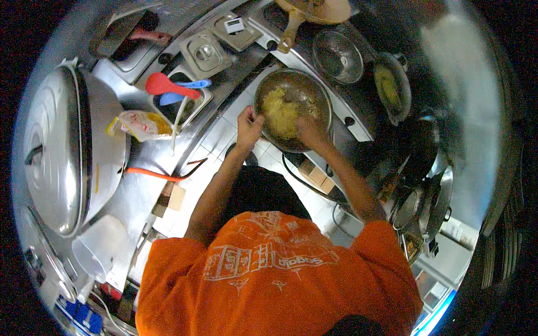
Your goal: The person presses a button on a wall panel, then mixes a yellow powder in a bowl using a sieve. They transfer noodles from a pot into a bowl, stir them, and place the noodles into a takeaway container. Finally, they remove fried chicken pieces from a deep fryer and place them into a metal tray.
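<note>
A round metal bowl [323, 92] is held in front of me, with a loose yellowish food mass [280, 115] in it. My left hand [250, 126] grips the bowl's left rim, its thumb and fingers closed on the edge. Over the bowl's right side, my right hand [311, 133] reaches down into it beside the food. Its fingers are blurred and partly hidden, so I cannot make out whether they hold any of the food. Small bits of food stick to the bowl's inner wall.
On the left counter are a large lidded pot [103, 140], a red rice paddle [168, 85], a plastic packet [143, 124] and a lidded steel container [205, 53]. Ahead right stand a clear bowl [338, 56] and an oval pan [392, 89]. Several pans [437, 201] crowd the right side.
</note>
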`<action>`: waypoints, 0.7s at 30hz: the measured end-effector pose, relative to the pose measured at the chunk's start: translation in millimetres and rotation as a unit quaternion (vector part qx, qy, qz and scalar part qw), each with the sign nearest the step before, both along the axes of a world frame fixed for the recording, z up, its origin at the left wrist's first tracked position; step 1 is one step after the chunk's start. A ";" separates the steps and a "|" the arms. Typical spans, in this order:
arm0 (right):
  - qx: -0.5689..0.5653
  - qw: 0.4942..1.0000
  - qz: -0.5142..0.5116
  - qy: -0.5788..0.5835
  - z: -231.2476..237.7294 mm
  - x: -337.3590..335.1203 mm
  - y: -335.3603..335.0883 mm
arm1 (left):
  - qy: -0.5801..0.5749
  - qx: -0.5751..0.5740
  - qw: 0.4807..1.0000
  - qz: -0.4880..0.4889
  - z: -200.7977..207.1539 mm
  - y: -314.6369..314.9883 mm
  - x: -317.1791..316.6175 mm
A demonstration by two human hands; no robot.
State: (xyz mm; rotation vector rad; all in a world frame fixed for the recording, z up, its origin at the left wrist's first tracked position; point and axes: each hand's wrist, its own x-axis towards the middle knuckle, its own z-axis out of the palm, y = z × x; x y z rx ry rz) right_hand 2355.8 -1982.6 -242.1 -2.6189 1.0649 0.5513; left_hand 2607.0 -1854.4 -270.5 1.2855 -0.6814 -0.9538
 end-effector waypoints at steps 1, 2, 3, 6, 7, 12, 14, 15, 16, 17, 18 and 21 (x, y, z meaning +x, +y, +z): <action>-0.004 0.998 0.068 0.003 8.0 3.5 8.0 | 0.028 -0.026 0.999 0.005 1.9 11.0 -1.9; -0.005 0.999 0.034 0.026 18.4 5.4 14.9 | 0.036 -0.006 0.999 0.017 4.6 22.7 -4.5; -0.006 0.999 0.001 0.050 29.9 6.6 22.8 | 0.038 -0.001 0.999 0.024 7.9 36.3 -7.8; -0.026 0.998 0.034 -0.034 57.3 13.1 51.4 | 0.041 0.049 0.998 0.020 17.0 79.7 -23.3; -0.035 0.993 0.070 -0.092 62.6 17.2 58.0 | 0.048 0.085 0.995 0.014 19.2 92.0 -27.1; -0.009 0.995 0.073 -0.061 68.8 26.2 103.5 | 0.070 0.036 0.985 0.154 31.6 174.5 -40.6; 0.043 0.984 0.128 -0.117 66.0 35.3 129.7 | 0.087 0.050 0.979 0.177 36.3 207.7 -47.7; 0.059 0.973 0.160 -0.153 67.4 39.2 142.6 | 0.085 0.064 0.974 0.198 39.8 226.1 -56.3; 0.054 0.940 0.267 -0.206 68.8 44.6 159.7 | 0.077 0.075 0.969 0.223 43.0 243.3 -58.6; 0.040 0.952 0.245 -0.177 72.5 48.0 172.7 | 0.070 0.086 0.963 0.247 46.4 261.0 -59.3; 0.048 0.959 0.245 -0.132 76.4 51.4 187.7 | 0.067 0.085 0.957 0.268 50.0 280.5 -57.7; 0.086 0.967 0.230 -0.072 87.5 63.0 223.5 | 0.073 0.080 0.939 0.327 59.1 343.9 -63.0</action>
